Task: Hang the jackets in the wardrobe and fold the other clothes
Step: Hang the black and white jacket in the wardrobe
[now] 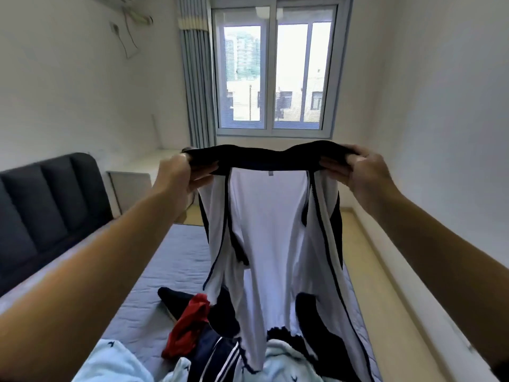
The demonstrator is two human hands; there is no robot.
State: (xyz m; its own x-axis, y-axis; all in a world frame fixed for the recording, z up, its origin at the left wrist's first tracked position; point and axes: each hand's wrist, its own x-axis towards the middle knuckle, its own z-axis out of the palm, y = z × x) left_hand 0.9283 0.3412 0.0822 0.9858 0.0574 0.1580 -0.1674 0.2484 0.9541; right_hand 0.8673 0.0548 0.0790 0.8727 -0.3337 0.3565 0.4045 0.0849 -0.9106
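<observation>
- A bedroom: the grey bed [165, 271] fills the foreground, with its headboard [49, 202] at 9 o'clock.
- At 6 o'clock a pile [203, 351] of unfolded clothes lies on it.
- Above the pile the jacket [264, 230] hangs open, its white lining showing.
- The left hand [179, 177] and right hand [363, 172] each pinch a collar end.
- Likely step: readying the jacket for hanging. That needs a hanger, and none is in view.
- A grey tag [270, 173] sits under the collar, unreadable.
- The window [275, 73] is at 12 o'clock.

White jacket [268, 216], black collar and dark trim, hangs unzipped at frame centre, inside facing the camera, collar stretched level. Lower centre, heaped on the bed [170, 266]: red garment [190, 326], navy white-striped garment [217, 354], pale blue patterned cloth [115, 362].
</observation>
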